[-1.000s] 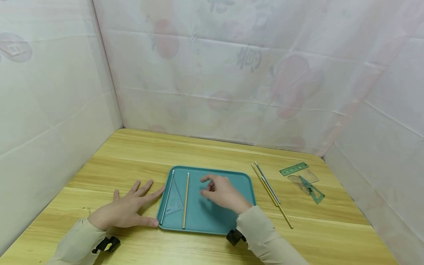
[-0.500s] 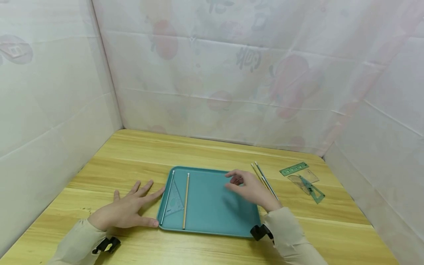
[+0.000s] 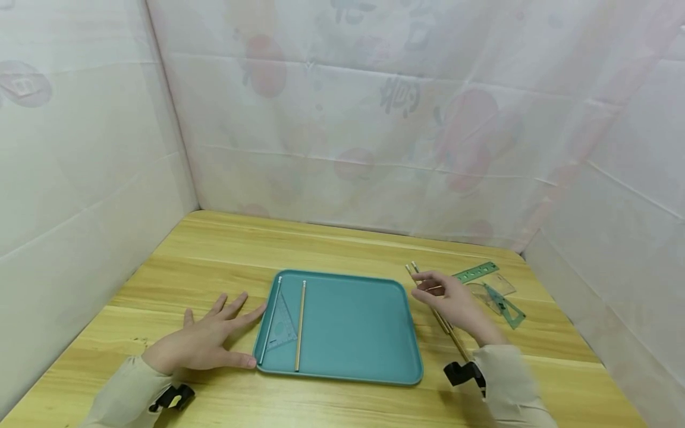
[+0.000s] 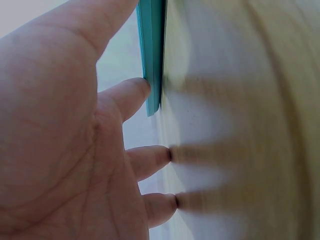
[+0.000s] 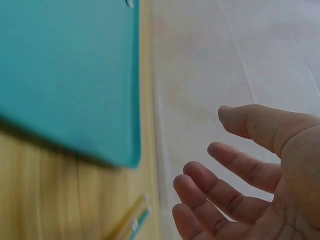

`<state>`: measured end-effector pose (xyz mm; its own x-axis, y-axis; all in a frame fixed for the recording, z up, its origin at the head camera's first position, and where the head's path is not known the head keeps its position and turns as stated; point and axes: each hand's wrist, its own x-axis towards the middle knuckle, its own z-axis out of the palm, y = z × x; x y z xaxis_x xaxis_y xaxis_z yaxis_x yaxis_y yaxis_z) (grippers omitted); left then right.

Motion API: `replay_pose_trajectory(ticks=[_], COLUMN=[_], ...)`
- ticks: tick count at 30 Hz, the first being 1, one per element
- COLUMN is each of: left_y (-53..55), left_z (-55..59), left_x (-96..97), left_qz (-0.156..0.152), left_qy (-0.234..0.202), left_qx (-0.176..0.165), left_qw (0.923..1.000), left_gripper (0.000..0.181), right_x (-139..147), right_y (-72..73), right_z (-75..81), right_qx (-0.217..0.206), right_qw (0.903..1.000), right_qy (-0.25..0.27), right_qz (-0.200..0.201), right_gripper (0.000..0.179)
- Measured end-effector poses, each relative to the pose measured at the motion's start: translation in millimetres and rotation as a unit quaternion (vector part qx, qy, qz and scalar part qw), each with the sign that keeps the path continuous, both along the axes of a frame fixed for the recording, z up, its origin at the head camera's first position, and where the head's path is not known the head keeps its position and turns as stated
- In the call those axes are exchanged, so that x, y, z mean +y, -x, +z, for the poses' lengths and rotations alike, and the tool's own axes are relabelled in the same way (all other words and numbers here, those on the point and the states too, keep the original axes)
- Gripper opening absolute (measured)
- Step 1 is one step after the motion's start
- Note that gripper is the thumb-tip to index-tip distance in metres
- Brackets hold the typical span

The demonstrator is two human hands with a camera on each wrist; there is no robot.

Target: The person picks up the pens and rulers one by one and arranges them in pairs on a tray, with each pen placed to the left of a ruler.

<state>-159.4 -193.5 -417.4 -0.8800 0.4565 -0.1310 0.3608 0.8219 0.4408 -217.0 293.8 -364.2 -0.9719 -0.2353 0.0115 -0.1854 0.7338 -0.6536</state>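
Note:
My left hand (image 3: 206,342) lies spread on the table, its thumb and index finger touching the left edge of the teal tray (image 3: 358,333). In the left wrist view, fingertips (image 4: 135,92) meet the tray's rim. A silver-blue pencil (image 3: 270,321), a clear set square (image 3: 283,327) and a gold pencil (image 3: 301,324) lie in the tray's left part. My right hand (image 3: 452,300) hovers over several pencils (image 3: 445,324) right of the tray, partly hiding them. In the right wrist view its fingers (image 5: 227,195) are loosely bent, with nothing between them.
Right of the pencils lie a green ruler (image 3: 476,271), a green set square (image 3: 508,309) and clear plastic drawing pieces (image 3: 503,285), partly overlapping. Pale printed cloth (image 3: 342,119) walls in the wooden table (image 3: 214,249) at the back and sides.
My right hand has moved right, from above the tray's middle to above the loose pencils, holding nothing. My left hand and the things in the tray have stayed in place.

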Motion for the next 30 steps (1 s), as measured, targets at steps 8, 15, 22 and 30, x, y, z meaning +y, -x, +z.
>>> replay_pose_trajectory(ticks=[8, 15, 22, 30], left_y=[0.6, 1.3, 1.0, -1.1], left_z=[-0.8, -0.9, -0.5, 0.5], left_x=[-1.4, -0.9, -2.6, -6.1], left_qz=[-0.001, -0.003, -0.003, 0.006], left_qy=[0.002, 0.002, -0.001, -0.007], left_qx=[0.001, 0.003, 0.000, 0.003], left_qw=[1.0000, 1.0000, 1.0000, 1.0000], left_gripper=[0.104, 0.104, 0.104, 0.103], right_x=[34, 62, 91, 115], right_y=[-5.5, -5.4, -4.0, -2.7], right_z=[9.6, 8.3, 2.2, 2.6], right_qx=[-0.021, -0.015, 0.001, -0.017], right_qw=[0.9984, 0.9977, 0.9955, 0.9932], right_qy=[-0.029, -0.027, -0.045, -0.047], right_qz=[-0.043, -0.061, -0.084, -0.105], right_gripper=[0.059, 0.060, 0.063, 0.072])
